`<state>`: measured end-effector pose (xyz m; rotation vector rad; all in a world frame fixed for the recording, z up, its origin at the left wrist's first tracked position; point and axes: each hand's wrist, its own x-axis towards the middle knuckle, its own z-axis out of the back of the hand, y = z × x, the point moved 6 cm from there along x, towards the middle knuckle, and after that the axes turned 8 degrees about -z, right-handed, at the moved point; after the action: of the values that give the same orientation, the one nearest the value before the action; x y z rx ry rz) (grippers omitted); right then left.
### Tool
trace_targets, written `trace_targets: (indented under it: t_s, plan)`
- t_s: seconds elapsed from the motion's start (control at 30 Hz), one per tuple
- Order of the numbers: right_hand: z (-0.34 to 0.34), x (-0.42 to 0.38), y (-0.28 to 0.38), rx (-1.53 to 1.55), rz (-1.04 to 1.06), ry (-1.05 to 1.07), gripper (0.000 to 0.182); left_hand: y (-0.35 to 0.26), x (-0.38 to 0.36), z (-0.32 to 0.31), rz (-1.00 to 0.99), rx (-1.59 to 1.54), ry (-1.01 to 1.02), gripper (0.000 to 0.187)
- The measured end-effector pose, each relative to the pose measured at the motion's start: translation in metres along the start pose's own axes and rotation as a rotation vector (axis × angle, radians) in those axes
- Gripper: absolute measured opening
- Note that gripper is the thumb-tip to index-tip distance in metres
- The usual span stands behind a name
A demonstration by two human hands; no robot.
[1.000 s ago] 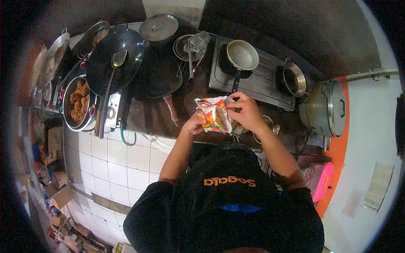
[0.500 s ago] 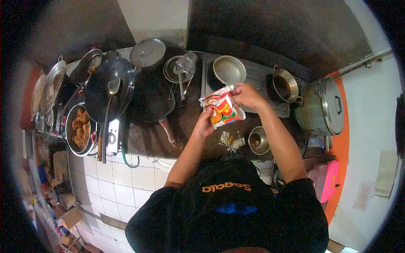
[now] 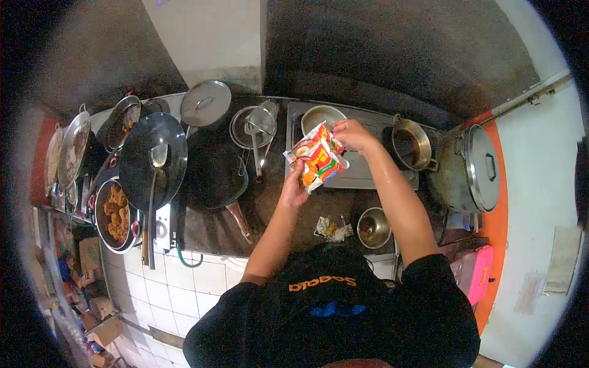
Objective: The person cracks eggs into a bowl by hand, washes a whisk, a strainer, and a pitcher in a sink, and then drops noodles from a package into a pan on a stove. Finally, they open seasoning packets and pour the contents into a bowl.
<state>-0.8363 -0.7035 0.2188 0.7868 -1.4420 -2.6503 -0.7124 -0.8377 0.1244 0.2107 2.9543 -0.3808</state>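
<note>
My left hand (image 3: 296, 189) grips the lower left side of a red and white instant noodle packet (image 3: 320, 162), its thumb lying across the front. At the packet's upper right edge, the fingers of my right hand (image 3: 356, 136) are closed in a pinch. The packet is tilted; whether its top is torn is hard to make out. Just behind it stands a metal pot (image 3: 311, 114) on the stove, partly covered by the packet. Small seasoning sachets (image 3: 332, 229) lie on the counter nearer my body, beside a steel bowl (image 3: 381, 228).
A pan with dark liquid (image 3: 422, 162) sits on the stove's right side, near a large lidded pot (image 3: 445, 175). To the left are a black wok (image 3: 136, 144) with a ladle (image 3: 158, 156), a pan of fried pieces (image 3: 100, 224), and a dark pan's handle (image 3: 238, 219).
The view has tilted up, so the counter things sit lower. Both hands and the packet have shifted toward the stove pot, covering more of it.
</note>
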Motion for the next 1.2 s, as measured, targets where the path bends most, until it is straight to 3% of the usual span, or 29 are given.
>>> trace_targets:
  t_s: [0.17, 0.27, 0.3, 0.4, 0.53, 0.8, 0.9, 0.93, 1.03, 1.07, 1.13, 1.2]
  plan:
    - [0.023, 0.031, -0.007, 0.184, -0.243, 0.102, 0.032, -0.004, 0.027, -0.005, 0.003, 0.062, -0.064, 0.041]
    - [0.026, 0.059, -0.026, 0.214, -0.277, 0.096, 0.032, -0.003, 0.041, -0.007, 0.009, 0.12, -0.096, 0.038]
    - [0.023, 0.072, -0.031, 0.145, -0.177, 0.069, 0.032, -0.003, 0.047, -0.006, 0.005, 0.152, -0.101, 0.037]
    - [0.024, 0.085, -0.033, 0.047, -0.148, 0.063, 0.031, -0.006, 0.056, 0.009, -0.005, 0.176, -0.156, 0.035]
    - [0.038, 0.081, -0.026, 0.326, -0.238, 0.104, 0.035, -0.011, 0.059, 0.026, -0.019, 0.165, -0.154, 0.032]
    - [0.056, 0.123, -0.075, 0.096, -0.313, -0.093, 0.034, -0.022, 0.043, 0.035, -0.12, 0.231, -0.299, 0.031]
    - [0.054, 0.134, -0.085, -0.365, -0.325, -0.159, 0.034, -0.028, 0.032, 0.039, -0.142, 0.213, -0.305, 0.03]
    - [0.05, 0.136, -0.088, -0.363, -0.322, -0.158, 0.034, -0.031, 0.03, 0.039, -0.174, 0.262, -0.277, 0.032]
    - [0.036, 0.112, -0.061, -0.742, -0.242, -0.422, 0.029, -0.033, 0.019, 0.035, -0.115, 0.239, -0.258, 0.035]
    - [0.031, 0.11, -0.056, -0.739, -0.242, -0.419, 0.029, -0.035, 0.013, 0.032, -0.115, 0.243, -0.261, 0.035]
    - [0.033, 0.099, -0.031, -0.46, 0.042, -0.587, 0.026, -0.039, 0.006, 0.022, -0.168, 0.177, -0.211, 0.04]
    - [0.021, 0.063, 0.01, -0.145, 0.315, -0.34, 0.017, -0.038, 0.004, 0.025, -0.132, 0.184, -0.226, 0.045]
